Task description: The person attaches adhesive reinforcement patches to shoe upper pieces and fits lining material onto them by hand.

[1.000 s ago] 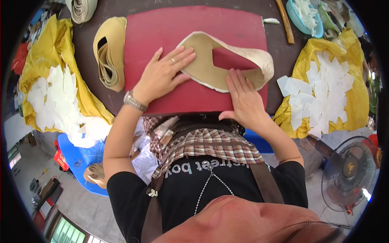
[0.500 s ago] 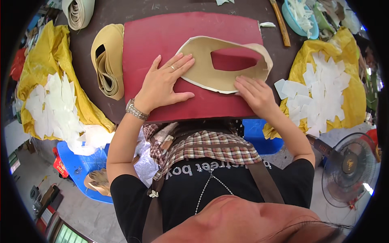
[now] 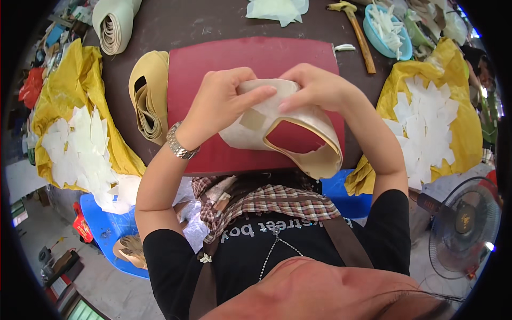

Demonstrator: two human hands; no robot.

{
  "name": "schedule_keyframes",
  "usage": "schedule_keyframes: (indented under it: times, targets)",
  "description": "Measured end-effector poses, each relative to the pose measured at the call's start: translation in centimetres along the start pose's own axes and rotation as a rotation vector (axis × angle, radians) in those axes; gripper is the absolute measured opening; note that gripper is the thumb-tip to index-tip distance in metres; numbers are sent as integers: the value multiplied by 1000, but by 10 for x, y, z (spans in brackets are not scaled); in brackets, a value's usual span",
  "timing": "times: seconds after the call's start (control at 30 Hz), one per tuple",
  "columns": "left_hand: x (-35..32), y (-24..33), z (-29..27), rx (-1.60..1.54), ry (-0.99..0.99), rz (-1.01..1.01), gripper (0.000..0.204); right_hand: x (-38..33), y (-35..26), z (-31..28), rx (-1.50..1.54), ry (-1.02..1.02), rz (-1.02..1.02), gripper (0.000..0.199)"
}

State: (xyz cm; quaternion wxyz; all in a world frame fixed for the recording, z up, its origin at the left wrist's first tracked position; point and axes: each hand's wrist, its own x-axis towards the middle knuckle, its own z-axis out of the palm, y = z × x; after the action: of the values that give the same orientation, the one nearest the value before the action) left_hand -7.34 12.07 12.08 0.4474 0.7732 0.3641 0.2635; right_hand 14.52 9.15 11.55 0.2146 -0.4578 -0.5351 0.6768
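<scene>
A curved shoe upper (image 3: 234,136), with an off-white outer face, beige inner face and a large cut-out opening, is raised at a tilt over the red padded board (image 3: 208,60). My left hand (image 3: 226,96) grips its far edge, thumb lying on the pale outer face and fingers curled out of sight behind. On the same edge, a little to the right, my right hand (image 3: 320,88) pinches it with the thumb in front. A small square beige patch shows on the outer face below my left thumb. The cut-out end hangs toward me.
Left of the board lies a stack of folded beige uppers (image 3: 140,69), with an off-white roll (image 3: 120,21) beyond. Yellow sacks (image 3: 80,66) (image 3: 469,101) bearing white pieces flank the table. Far right are a hammer (image 3: 362,42) and blue basket (image 3: 408,50). A fan (image 3: 464,229) stands at right.
The upper lay with its beige inside facing up under my flat hands. Now it is lifted and turned, pale outer face showing, and both hands grip its far edge.
</scene>
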Motion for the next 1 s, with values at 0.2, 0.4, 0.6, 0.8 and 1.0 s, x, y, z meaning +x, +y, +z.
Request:
schedule_keyframes:
  times: [0.2,0.4,0.6,0.8,1.0]
  targets:
    - [4,-13,-11,203,99,-86,39,-10,28,10,335,-62,92,39]
    - [-7,-41,-54,238,376,-191,47,-36,21,7,326,-66,-53,17]
    - [8,-66,-145,533,744,-73,26,80,-80,-78,-1285,268,-729,11]
    - [24,-166,-203,1103,687,138,31,215,-37,-256,-2171,896,-409,32]
    - [32,-232,-229,1312,490,-116,14,221,-28,-283,-2143,1088,-224,53]
